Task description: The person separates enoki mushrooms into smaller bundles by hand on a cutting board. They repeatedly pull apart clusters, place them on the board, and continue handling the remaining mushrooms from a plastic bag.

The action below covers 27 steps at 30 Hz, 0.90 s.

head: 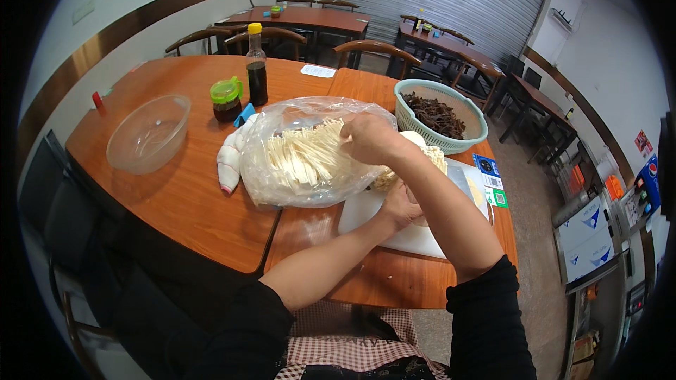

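A clear plastic bag [259, 179] lies open with cut enoki mushrooms [303, 155] in it. My right hand [372, 140] is over the bag's right side, fingers curled down at the mushrooms; whether it grips any is hidden. Lower down, my left hand [402, 207] rests over a white cutting board [364, 208]. Its fingers are bent beside a pale piece, partly covered by my right forearm, so its grip is unclear. More enoki [435, 157] is bunched on the board's far side. A flat grey piece, seemingly a knife blade [458, 173], shows past my right forearm.
A pale green basket [478, 134] of dark wood-ear-like strips stands back right. To the left are a clear plastic bowl [148, 134], a green-lidded jar [227, 99], a sauce bottle [257, 76] and a rolled white cloth-like bundle [229, 161]. Chairs [377, 48] line the table's far side.
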Tool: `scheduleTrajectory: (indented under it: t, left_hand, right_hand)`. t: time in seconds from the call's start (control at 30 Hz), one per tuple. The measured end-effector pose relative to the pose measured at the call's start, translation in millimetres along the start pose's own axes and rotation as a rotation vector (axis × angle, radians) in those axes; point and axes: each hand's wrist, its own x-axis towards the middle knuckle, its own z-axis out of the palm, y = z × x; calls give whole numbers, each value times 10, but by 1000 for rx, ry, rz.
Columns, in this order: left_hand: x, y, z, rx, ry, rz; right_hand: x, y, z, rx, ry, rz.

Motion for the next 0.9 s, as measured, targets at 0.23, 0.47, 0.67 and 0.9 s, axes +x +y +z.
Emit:
scheduleTrajectory:
  t: [0.23, 0.47, 0.67, 0.9]
  left_hand:
    - [-212, 78, -55, 17, -106, -202]
    - [-215, -7, -304, -222, -200, -239]
    - [-105, 322, -2, -397, 70, -313]
    - [-161, 423, -159, -392, 43, -281]
  right_hand:
    - [-74, 31, 528, 50, 260, -46]
    - [-553, -297, 3, 167, 376, -23]
    - [-1500, 859, 155, 722, 874, 282]
    - [-1773, 975, 541, 1239, 307, 411]
